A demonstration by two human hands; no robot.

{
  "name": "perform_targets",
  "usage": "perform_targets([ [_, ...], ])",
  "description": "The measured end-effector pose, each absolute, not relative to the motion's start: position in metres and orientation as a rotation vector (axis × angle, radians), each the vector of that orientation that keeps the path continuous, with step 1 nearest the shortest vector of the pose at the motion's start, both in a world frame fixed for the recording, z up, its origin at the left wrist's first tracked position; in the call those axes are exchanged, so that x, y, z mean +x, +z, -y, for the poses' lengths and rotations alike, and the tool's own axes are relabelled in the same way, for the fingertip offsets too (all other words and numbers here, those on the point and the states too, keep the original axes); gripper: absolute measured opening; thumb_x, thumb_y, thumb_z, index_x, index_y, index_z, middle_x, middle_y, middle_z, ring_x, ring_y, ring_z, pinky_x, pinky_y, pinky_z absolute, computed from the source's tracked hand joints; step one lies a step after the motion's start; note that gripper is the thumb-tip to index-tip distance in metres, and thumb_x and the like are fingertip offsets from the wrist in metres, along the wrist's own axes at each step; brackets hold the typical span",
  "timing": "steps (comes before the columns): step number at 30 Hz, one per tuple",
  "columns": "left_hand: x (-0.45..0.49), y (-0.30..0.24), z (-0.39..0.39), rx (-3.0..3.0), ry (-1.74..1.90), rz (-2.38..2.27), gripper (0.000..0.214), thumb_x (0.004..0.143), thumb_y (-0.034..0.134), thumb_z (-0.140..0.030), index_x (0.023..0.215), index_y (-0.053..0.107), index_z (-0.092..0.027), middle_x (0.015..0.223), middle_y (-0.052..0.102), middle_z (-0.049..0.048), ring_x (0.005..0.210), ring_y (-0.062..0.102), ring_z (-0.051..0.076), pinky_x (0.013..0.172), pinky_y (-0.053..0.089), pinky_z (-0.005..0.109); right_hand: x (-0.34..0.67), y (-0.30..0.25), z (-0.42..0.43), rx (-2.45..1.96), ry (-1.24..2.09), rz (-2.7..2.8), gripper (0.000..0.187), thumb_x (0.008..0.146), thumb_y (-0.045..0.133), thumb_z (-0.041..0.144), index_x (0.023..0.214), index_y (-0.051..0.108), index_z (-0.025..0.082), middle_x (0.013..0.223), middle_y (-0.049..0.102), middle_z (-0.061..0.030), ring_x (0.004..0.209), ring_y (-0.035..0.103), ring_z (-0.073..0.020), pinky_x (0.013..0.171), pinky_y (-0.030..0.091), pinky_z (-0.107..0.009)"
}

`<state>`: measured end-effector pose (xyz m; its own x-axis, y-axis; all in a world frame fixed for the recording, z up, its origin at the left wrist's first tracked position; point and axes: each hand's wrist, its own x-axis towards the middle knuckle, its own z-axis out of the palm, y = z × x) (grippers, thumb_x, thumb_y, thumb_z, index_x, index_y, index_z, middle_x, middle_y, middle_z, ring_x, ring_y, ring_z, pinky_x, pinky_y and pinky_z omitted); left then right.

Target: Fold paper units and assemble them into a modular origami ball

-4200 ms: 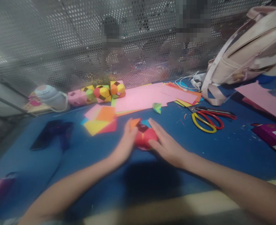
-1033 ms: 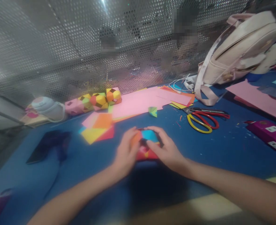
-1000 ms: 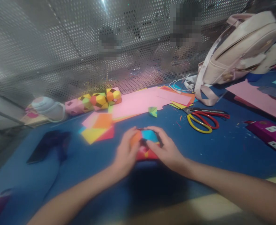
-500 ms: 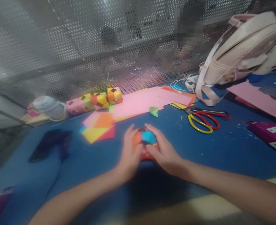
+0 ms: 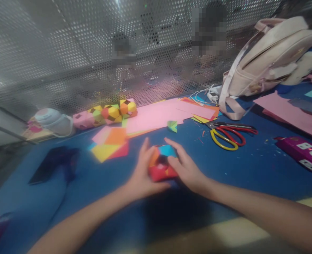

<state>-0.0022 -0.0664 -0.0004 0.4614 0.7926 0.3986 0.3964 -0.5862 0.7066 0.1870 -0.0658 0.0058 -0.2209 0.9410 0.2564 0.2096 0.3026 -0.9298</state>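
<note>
Paper ball (image 5: 158, 173) shows faceted red, orange and blue sides.

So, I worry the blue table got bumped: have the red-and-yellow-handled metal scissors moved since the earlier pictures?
No, the scissors show no shift either way, judged against the beige fabric backpack.

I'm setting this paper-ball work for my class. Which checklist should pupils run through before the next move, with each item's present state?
1. Paper ball supported from both sides: ok; left hand and right hand flank it.
2. Scissors away from both hands: ok; they lie on the table, to the right.
3. Paper squares neatly stacked: not ok; they are fanned out.
4. Green folded piece in sight: ok; it lies beyond the paper ball.
5. Underside of the paper ball intact: cannot tell; hidden.
</note>
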Motion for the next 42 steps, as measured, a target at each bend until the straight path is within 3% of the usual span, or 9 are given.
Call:
perform_targets([
  [4, -0.004, 0.003, 0.062, 2.208, 0.967, -1.039, 0.094, 0.070, 0.074, -0.037, 0.144, 0.016, -0.036, 0.157, 0.005, 0.0139, 0.144, 0.009, 0.034, 0.111, 0.019, 0.060, 0.196, 0.009, 0.059, -1.006, 1.063, 1.752, 0.064, 0.086, 0.053, 0.046, 0.142, 0.034, 0.022, 0.150, 0.034, -0.0108, 0.139, 0.029, -0.0253, 0.114, 0.023, -0.050],
  [9, -0.002, 0.018, 0.063, 1.877, 0.979, -1.188, 0.089, 0.069, 0.071, -0.049, 0.142, 0.027, -0.025, 0.151, 0.027, 0.0156, 0.137, 0.030, 0.034, 0.111, 0.027, 0.053, 0.204, 0.009, 0.052, -0.976, 1.177, 1.820, 0.087, 0.076, 0.064, 0.053, 0.147, 0.025, 0.019, 0.153, 0.026, -0.0122, 0.140, 0.027, -0.0281, 0.114, 0.024, -0.050],
  [16, 0.009, 0.023, 0.062, 1.641, 1.028, -1.251, 0.067, 0.073, 0.062, -0.054, 0.129, 0.043, -0.020, 0.136, 0.047, 0.0142, 0.126, 0.045, 0.031, 0.107, 0.034, 0.049, 0.196, 0.000, 0.050, -1.034, 1.169, 1.783, 0.079, 0.082, 0.052, 0.061, 0.146, 0.028, 0.020, 0.150, 0.034, -0.0131, 0.137, 0.034, -0.0288, 0.112, 0.025, -0.052],
  [21, 0.014, 0.027, 0.060, 1.557, 1.018, -1.314, 0.059, 0.074, 0.063, -0.046, 0.123, 0.047, -0.018, 0.132, 0.050, 0.0132, 0.122, 0.048, 0.028, 0.107, 0.034, 0.046, 0.196, 0.000, 0.047, -1.149, 1.135, 1.797, 0.079, 0.083, 0.046, 0.066, 0.145, 0.031, 0.019, 0.149, 0.036, -0.0141, 0.136, 0.034, -0.0303, 0.112, 0.023, -0.054],
  [28, 0.018, 0.034, 0.055, 1.335, 1.071, -1.362, 0.049, 0.079, 0.057, -0.048, 0.119, 0.052, -0.020, 0.125, 0.055, 0.0107, 0.112, 0.054, 0.028, 0.090, 0.050, 0.043, 0.202, 0.003, 0.042, -0.991, 1.090, 1.866, 0.093, 0.071, 0.059, 0.069, 0.146, 0.027, 0.026, 0.155, 0.021, -0.0103, 0.141, 0.023, -0.0301, 0.112, 0.024, -0.053],
  [31, 0.022, 0.035, 0.054, 1.331, 1.051, -1.383, 0.048, 0.081, 0.053, -0.049, 0.117, 0.053, -0.018, 0.121, 0.056, 0.0109, 0.109, 0.055, 0.027, 0.092, 0.047, 0.045, 0.194, 0.000, 0.045, -0.939, 0.948, 1.917, 0.083, 0.075, 0.058, 0.066, 0.143, 0.033, 0.026, 0.155, 0.022, -0.0109, 0.143, 0.019, -0.0270, 0.114, 0.019, -0.053],
  [35, 0.025, 0.034, 0.057, 1.349, 1.043, -1.354, 0.045, 0.083, 0.050, -0.050, 0.114, 0.054, -0.018, 0.120, 0.056, 0.0100, 0.113, 0.053, 0.026, 0.101, 0.040, 0.045, 0.183, -0.005, 0.048, -0.948, 0.854, 1.836, 0.068, 0.083, 0.050, 0.062, 0.138, 0.040, 0.023, 0.148, 0.035, -0.0135, 0.139, 0.030, -0.0242, 0.115, 0.021, -0.051],
  [38, 0.025, 0.033, 0.059, 1.330, 1.057, -1.324, 0.045, 0.083, 0.051, -0.050, 0.116, 0.053, -0.019, 0.122, 0.056, 0.0095, 0.112, 0.054, 0.025, 0.102, 0.039, 0.043, 0.181, -0.005, 0.047, -0.956, 0.880, 1.811, 0.067, 0.083, 0.048, 0.064, 0.136, 0.042, 0.024, 0.146, 0.038, -0.0128, 0.138, 0.032, -0.0236, 0.115, 0.021, -0.050],
  [42, 0.023, 0.031, 0.056, 1.283, 1.084, -1.290, 0.047, 0.084, 0.050, -0.052, 0.116, 0.053, -0.019, 0.123, 0.056, 0.0091, 0.112, 0.054, 0.024, 0.100, 0.040, 0.040, 0.188, -0.001, 0.044, -0.942, 1.012, 1.828, 0.074, 0.080, 0.050, 0.066, 0.140, 0.037, 0.025, 0.151, 0.031, -0.0120, 0.141, 0.024, -0.0245, 0.114, 0.020, -0.051],
])
